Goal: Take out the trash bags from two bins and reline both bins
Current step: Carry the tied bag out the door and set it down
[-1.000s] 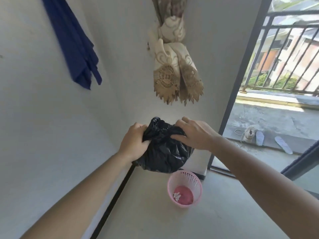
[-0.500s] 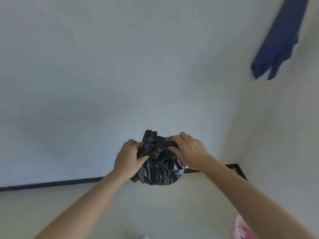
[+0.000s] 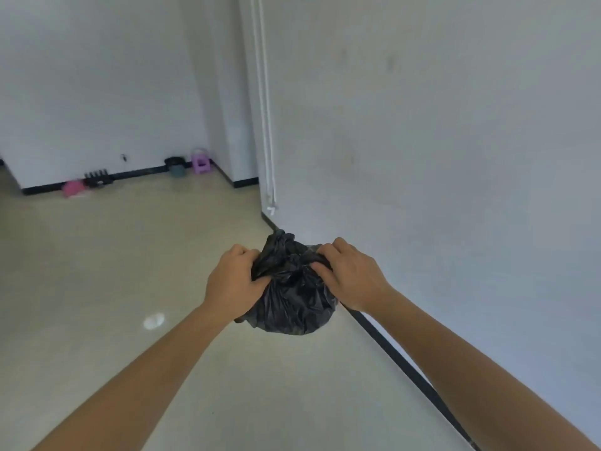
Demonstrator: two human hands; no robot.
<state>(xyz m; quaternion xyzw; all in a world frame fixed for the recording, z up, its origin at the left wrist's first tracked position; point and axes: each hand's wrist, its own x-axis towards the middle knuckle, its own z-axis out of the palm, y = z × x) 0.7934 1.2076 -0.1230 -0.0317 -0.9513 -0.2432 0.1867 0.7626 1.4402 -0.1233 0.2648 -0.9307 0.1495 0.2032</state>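
A small, full black trash bag [image 3: 292,304] hangs in the air in front of me, above the beige floor. My left hand [image 3: 232,281] grips the gathered top of the bag on its left side. My right hand [image 3: 349,275] pinches the bunched plastic on the right side. The bag's neck sticks up between my two hands. Far off against the back wall stands a dark bin [image 3: 177,167] with a black liner. No pink bin is in view near me.
A white wall [image 3: 455,157] with a black baseboard [image 3: 406,369] runs close on my right. White pipes [image 3: 265,109] run down its corner. By the far wall sit a purple stool [image 3: 200,161], a pink object [image 3: 74,187] and a black rack [image 3: 97,178].
My view has swung left, away from the balcony door and the pink bin, toward the open room. Both hands have kept hold of the black bag the whole time.
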